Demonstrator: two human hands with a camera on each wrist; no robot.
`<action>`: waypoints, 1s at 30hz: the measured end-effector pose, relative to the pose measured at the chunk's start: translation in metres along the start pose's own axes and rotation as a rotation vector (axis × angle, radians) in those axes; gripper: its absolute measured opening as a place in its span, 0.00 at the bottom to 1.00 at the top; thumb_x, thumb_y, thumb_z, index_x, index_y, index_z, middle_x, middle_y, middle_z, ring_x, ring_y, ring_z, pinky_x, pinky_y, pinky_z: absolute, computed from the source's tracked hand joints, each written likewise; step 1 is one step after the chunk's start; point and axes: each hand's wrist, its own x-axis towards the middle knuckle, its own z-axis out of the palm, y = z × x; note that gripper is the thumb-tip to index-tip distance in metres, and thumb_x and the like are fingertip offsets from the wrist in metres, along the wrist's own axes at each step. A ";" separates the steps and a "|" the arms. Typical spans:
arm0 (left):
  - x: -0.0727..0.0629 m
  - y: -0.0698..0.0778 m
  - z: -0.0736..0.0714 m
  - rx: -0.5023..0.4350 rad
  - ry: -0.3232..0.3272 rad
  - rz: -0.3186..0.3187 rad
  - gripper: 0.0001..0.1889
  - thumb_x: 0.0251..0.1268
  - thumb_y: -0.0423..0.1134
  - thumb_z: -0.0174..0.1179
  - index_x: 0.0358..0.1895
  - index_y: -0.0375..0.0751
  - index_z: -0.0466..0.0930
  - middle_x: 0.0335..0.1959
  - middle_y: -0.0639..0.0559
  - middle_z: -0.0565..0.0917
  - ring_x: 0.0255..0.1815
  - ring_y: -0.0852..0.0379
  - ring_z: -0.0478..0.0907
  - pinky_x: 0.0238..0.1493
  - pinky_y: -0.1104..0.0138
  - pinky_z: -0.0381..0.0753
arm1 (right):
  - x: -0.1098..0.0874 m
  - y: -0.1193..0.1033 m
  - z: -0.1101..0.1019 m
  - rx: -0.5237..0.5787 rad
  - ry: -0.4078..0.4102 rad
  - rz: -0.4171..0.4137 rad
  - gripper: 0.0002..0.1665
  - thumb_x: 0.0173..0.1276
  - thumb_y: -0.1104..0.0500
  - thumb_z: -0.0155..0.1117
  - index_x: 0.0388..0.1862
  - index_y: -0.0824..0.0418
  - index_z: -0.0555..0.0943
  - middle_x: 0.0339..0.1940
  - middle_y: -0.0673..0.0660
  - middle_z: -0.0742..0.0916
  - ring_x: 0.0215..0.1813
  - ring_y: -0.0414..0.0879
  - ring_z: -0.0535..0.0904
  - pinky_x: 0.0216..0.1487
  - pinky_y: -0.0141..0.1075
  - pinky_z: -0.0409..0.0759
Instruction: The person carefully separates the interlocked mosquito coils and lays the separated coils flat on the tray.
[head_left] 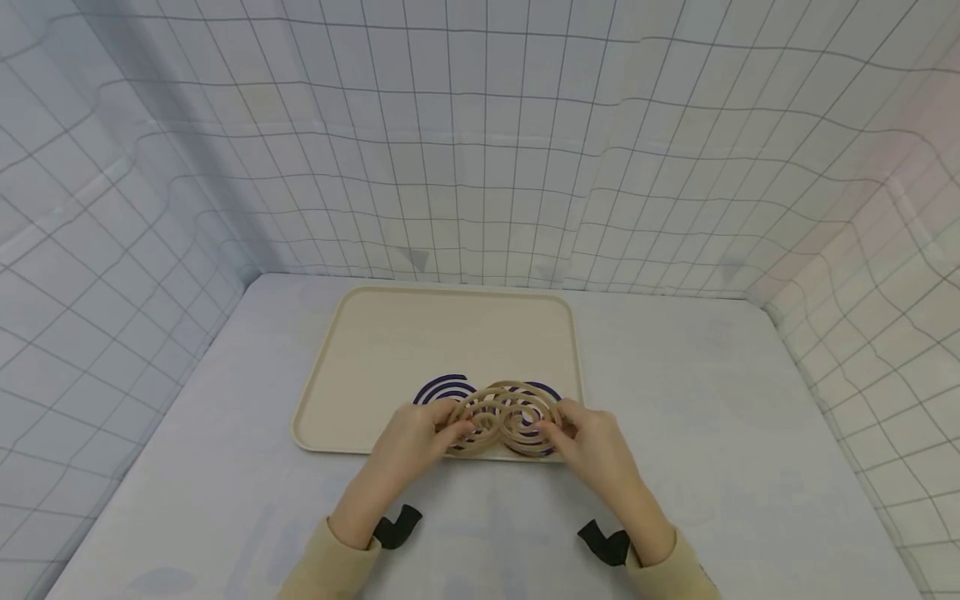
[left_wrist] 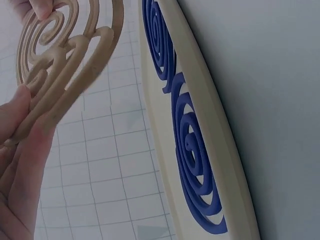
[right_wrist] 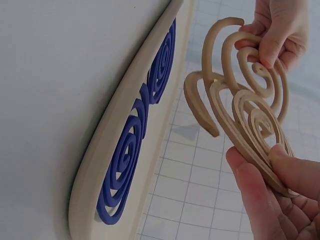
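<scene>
A tan double-spiral piece (right_wrist: 206, 55), two flat coils joined side by side, is held tilted above the near edge of a cream tray (head_left: 450, 329). My left hand (head_left: 416, 437) pinches its left coil between thumb and fingers. On the opposite coil my right hand (head_left: 597, 439) has a matching pinch, thumb on the near face. Beneath, a blue double-spiral piece (left_wrist: 190, 145) of similar form lies flat on the tray along the near rim. In the head view the tan piece and both hands cover part of it. Both wrist views show a gap between the two pieces.
The tray rests on a white-covered table (head_left: 690, 400), left of its middle. Behind the table hangs a white cloth with a dark grid (head_left: 480, 167), and similar cloth encloses both sides. Black straps (head_left: 400, 527) show at both wrists beside tan sleeves (head_left: 330, 562).
</scene>
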 end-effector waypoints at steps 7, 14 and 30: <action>0.003 -0.004 -0.005 -0.051 -0.097 -0.022 0.11 0.60 0.42 0.68 0.25 0.47 0.77 0.17 0.63 0.74 0.17 0.72 0.61 0.17 0.77 0.60 | -0.001 0.008 -0.002 0.027 -0.054 0.029 0.14 0.61 0.59 0.73 0.23 0.54 0.75 0.16 0.44 0.80 0.20 0.29 0.71 0.19 0.26 0.71; 0.001 -0.011 0.006 -0.360 -0.053 -0.170 0.08 0.63 0.38 0.67 0.30 0.43 0.77 0.30 0.51 0.85 0.28 0.67 0.79 0.27 0.73 0.79 | -0.001 0.013 0.001 0.264 -0.109 0.175 0.09 0.64 0.59 0.70 0.28 0.59 0.79 0.29 0.57 0.90 0.27 0.41 0.87 0.28 0.32 0.85; 0.000 -0.002 0.023 -0.679 0.206 -0.509 0.07 0.60 0.36 0.69 0.37 0.36 0.84 0.31 0.46 0.89 0.31 0.60 0.86 0.38 0.60 0.87 | -0.002 0.004 0.030 0.732 -0.030 0.427 0.11 0.65 0.65 0.68 0.34 0.75 0.78 0.37 0.68 0.89 0.37 0.40 0.88 0.41 0.35 0.87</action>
